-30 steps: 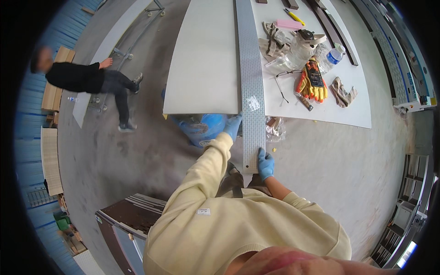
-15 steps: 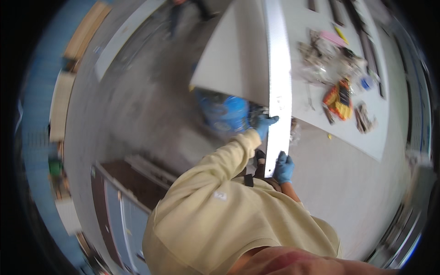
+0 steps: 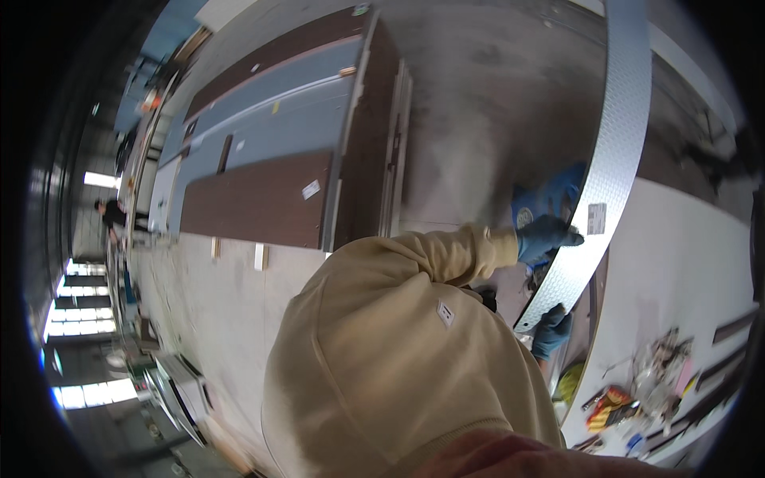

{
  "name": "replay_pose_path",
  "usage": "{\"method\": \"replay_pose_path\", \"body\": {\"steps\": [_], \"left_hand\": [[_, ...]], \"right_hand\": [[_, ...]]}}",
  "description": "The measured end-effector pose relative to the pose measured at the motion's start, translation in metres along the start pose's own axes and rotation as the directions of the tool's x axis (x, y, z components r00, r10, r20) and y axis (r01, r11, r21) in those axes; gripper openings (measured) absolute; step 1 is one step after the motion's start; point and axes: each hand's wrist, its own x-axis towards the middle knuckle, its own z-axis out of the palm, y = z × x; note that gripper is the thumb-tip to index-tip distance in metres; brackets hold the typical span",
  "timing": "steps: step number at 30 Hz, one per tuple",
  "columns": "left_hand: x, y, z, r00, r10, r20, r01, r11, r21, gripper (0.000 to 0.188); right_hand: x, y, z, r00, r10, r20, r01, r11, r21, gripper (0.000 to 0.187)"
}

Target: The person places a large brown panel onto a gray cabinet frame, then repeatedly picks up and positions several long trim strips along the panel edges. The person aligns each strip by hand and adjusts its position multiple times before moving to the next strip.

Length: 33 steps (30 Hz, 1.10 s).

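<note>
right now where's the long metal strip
In the head view's right half, the metal strip slants, left hand at its left edge, right hand by its lower end.

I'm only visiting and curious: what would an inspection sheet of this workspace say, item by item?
Surface: white tabletop at the picture's right.
Job's things: one long silver plank with a patterned face, held near one end.
Clutter: red-and-yellow gloves and dark strips on the tabletop, among smaller items too blurred to sort.
Grippers: two blue-gloved hands; left hand grips the plank's edge, right hand holds it near the end.
Cables: nothing seen for certain.
Surroundings: brown and blue-grey panels; a person far off.
</note>
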Motion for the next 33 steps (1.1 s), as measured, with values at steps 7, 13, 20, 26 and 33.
{"method": "replay_pose_path", "body": {"steps": [7, 13, 20, 26, 33], "left_hand": [[0.003, 0.098, -0.181, 0.813, 0.42, -0.404, -0.582, 0.611, -0.536, 0.041], [-0.088, 0.064, -0.311, 0.738, 0.134, -0.661, -0.553, 0.681, -0.479, 0.043], [-0.142, 0.047, -0.422, 0.63, 0.075, -0.773, -0.699, 0.486, -0.524, 0.044], [-0.162, 0.04, -0.506, 0.459, -0.015, -0.888, -0.822, 0.372, -0.431, 0.041], [-0.183, 0.062, -0.609, 0.329, -0.132, -0.935, -0.895, 0.271, -0.353, 0.039]], "right_hand": [[0.098, -0.129, 0.088, 0.822, -0.495, 0.283, 0.542, 0.832, -0.118, 0.051], [0.112, -0.177, 0.189, 0.584, -0.611, 0.534, 0.763, 0.637, -0.106, 0.044], [0.153, -0.279, 0.314, 0.303, -0.701, 0.645, 0.882, 0.462, 0.088, 0.032], [0.153, -0.345, 0.428, 0.124, -0.666, 0.736, 0.885, 0.41, 0.222, 0.037], [0.145, -0.424, 0.539, -0.009, -0.54, 0.841, 0.831, 0.464, 0.306, 0.052]]}}
